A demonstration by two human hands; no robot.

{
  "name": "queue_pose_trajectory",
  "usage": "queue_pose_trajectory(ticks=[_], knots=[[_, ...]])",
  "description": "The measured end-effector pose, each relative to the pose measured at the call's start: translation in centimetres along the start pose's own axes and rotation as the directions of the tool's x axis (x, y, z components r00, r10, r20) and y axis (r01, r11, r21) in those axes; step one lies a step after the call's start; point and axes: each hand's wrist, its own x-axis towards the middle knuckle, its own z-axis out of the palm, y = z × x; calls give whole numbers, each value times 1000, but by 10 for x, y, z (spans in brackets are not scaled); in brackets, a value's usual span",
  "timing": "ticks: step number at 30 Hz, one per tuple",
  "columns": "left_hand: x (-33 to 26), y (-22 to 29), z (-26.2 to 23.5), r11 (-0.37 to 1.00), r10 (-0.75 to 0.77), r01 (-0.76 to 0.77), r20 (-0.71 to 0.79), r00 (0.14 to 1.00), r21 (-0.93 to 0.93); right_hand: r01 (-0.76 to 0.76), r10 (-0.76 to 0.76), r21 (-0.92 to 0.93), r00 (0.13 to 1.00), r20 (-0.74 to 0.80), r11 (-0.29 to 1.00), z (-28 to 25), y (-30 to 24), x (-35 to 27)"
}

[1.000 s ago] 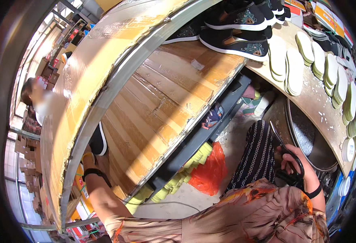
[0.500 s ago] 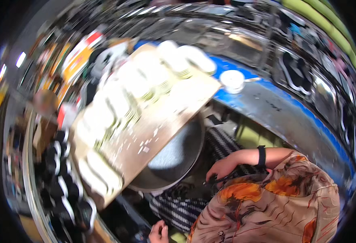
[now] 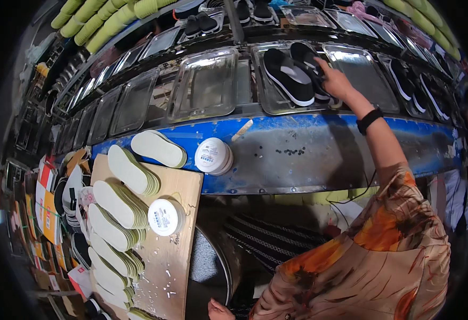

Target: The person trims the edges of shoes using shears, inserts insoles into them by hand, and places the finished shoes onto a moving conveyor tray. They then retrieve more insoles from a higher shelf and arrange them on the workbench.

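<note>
two black slip-on shoes [image 3: 297,74] with white soles already lie side by side in a metal tray [image 3: 276,101] on the conveyor, other trays nearby stand bare. the right hand [image 3: 334,81] rests on the right shoe, fingers curled over its heel edge. the left hand [image 3: 220,310] sits low by the wooden board [image 3: 176,256], its grip hidden.

Your right hand [image 3: 334,81] rests on a pair of black slip-on shoes [image 3: 298,74] with white soles; they lie side by side, toes pointing up and away from you, in a shallow metal tray [image 3: 260,101] on the rack above the blue ledge.
</note>
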Motion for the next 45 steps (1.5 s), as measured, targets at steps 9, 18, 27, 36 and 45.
queue_pose_trajectory(ticks=[9,18,27,36,45], knots=[[6,-22,21,996,88,-91,-271,959,2,387,-380,-3,906,189,922,28,-68,-4],[8,-25,4,947,137,-205,-268,954,-246,321,-293,138,937,-193,937,33,-75,39],[-26,1,-72,385,264,152,267,927,-910,473,-569,773,803,-180,423,-43,-257,-147],[-30,-41,-47,-268,-334,-160,-64,940,-950,658,-914,714,-401,62,-240,23,-377,-410],[-25,-84,-76,880,-219,-79,-546,809,-469,247,-944,922,-64,323,299,57,-365,-397]])
